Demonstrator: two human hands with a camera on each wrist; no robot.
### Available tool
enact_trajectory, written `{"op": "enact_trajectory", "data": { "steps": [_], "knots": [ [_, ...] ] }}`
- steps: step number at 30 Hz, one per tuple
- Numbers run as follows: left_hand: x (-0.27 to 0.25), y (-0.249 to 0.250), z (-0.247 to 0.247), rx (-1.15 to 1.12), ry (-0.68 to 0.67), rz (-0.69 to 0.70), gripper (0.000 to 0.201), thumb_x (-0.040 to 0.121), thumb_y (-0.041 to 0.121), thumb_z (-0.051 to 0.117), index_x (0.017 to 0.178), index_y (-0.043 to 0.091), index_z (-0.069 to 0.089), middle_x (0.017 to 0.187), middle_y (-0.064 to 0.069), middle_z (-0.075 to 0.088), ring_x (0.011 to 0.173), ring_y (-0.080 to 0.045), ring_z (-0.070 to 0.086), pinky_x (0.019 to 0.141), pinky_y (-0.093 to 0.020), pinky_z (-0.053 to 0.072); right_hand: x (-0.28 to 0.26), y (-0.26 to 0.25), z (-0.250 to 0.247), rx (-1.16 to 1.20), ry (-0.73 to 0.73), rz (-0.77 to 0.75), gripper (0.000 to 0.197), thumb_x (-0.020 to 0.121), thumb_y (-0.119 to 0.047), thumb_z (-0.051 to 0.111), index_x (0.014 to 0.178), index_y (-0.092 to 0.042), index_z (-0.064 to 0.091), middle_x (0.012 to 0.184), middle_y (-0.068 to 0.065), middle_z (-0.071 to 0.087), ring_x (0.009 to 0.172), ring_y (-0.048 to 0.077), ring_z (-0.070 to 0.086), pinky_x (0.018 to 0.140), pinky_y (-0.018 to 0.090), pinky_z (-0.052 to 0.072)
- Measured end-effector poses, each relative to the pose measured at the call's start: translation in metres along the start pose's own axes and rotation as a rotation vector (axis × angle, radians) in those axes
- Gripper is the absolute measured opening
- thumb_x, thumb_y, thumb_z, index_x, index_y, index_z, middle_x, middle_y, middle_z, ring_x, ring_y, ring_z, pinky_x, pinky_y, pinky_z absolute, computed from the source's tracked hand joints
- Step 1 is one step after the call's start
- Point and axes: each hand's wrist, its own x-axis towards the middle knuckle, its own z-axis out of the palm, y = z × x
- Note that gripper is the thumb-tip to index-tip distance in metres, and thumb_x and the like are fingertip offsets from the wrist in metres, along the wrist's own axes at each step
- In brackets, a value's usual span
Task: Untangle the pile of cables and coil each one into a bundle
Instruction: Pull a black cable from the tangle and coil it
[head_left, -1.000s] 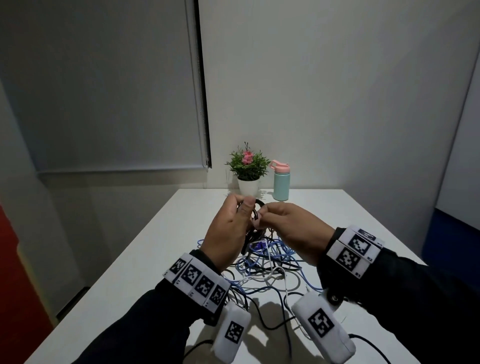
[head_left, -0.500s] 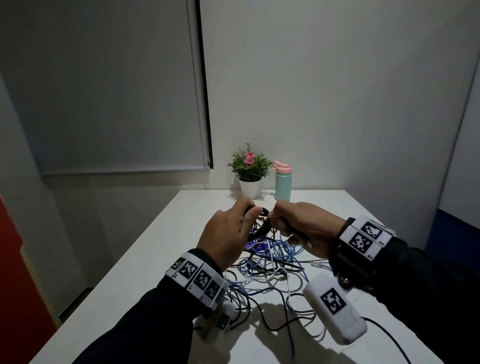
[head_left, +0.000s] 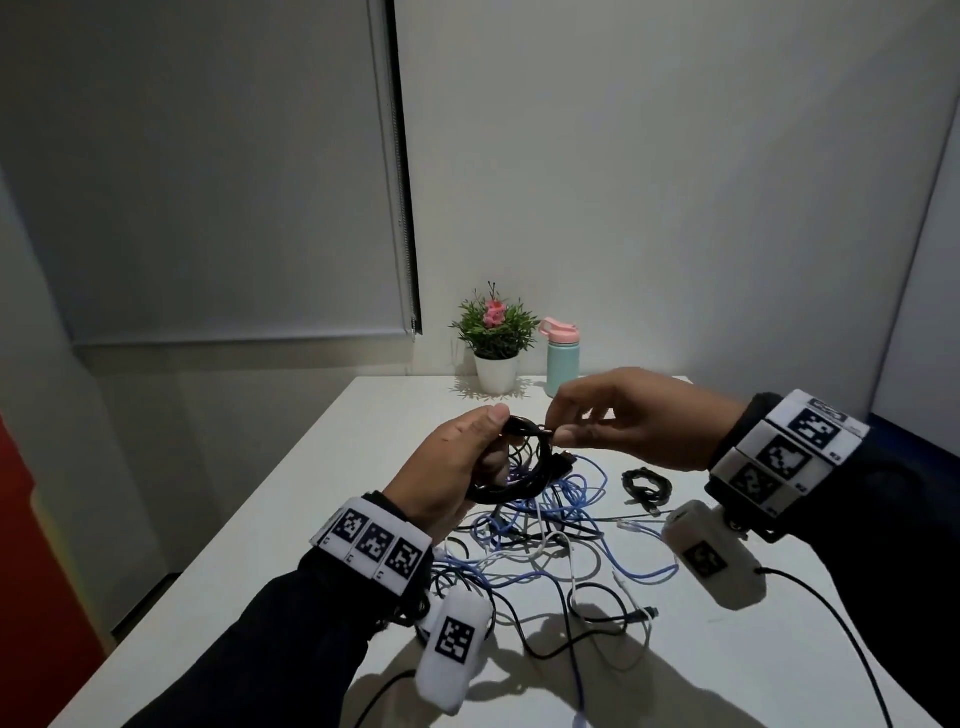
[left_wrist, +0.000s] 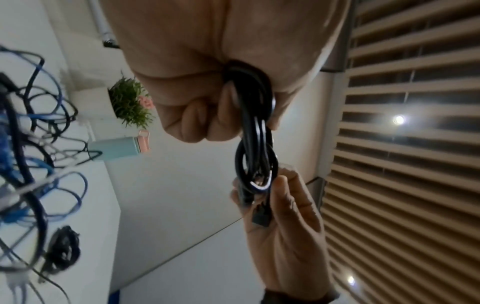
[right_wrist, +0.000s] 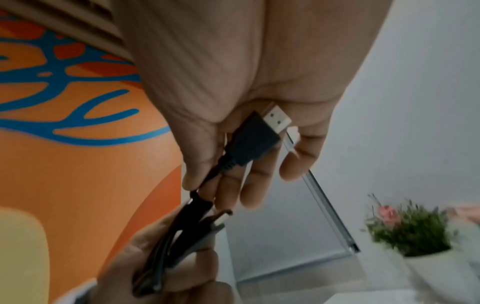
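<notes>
My left hand (head_left: 457, 462) grips a coil of black cable (head_left: 524, 470) above the table; in the left wrist view its loops (left_wrist: 255, 156) hang out of the fist. My right hand (head_left: 613, 421) pinches that cable's end just past its USB plug (right_wrist: 259, 133), with thumb and forefinger at the coil's top. Below both hands lies a tangled pile of blue, white and black cables (head_left: 545, 535) on the white table (head_left: 311, 499). A small black cable bundle (head_left: 647, 486), coiled, lies to the right of the pile.
A potted plant (head_left: 496, 343) and a mint bottle with a pink lid (head_left: 562, 358) stand at the table's far edge by the wall. Black leads from the wrist cameras trail over the near table. The table's left side is bare.
Both hands have drawn apart a little and dropped lower in view. My right hand has shifted right and now pinches the cable end at the coil's top.
</notes>
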Motion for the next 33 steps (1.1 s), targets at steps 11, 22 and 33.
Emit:
{"op": "enact_trajectory", "data": {
  "steps": [11,22,33],
  "knots": [
    [0.001,0.017,0.02,-0.421,-0.12,-0.17,0.056,0.098,0.046,0.044,0.054,0.014,0.059,0.053,0.005,0.013,0.064,-0.018,0.007,0.066,-0.03,0.031,0.0,0.015,0.009,1.158,0.003,0.04,0.042,0.07,-0.02,0.087,0.108,-0.008,0.073,0.09,0.015,0.07,0.072,0.023,0.06,0.059,0.025,0.053],
    [0.009,0.014,0.03,-0.569,0.166,-0.082,0.046,0.096,0.045,0.055,0.102,0.001,0.068,0.043,0.008,0.031,0.045,-0.008,0.045,0.061,-0.027,0.041,0.015,-0.004,0.075,1.388,0.551,0.131,0.018,0.089,-0.027,0.058,0.102,-0.019,0.068,0.094,-0.002,0.069,0.083,0.011,0.059,0.07,0.028,0.041],
    [0.012,0.01,0.03,-0.401,0.328,0.027,0.051,0.101,0.043,0.049,0.069,0.016,0.077,0.045,0.011,0.044,0.055,-0.011,0.057,0.058,-0.025,0.048,0.016,-0.015,0.081,1.143,0.509,0.145,0.028,0.104,-0.035,0.042,0.109,-0.018,0.064,0.1,0.0,0.07,0.087,0.01,0.061,0.073,0.027,0.043]
  ]
}}
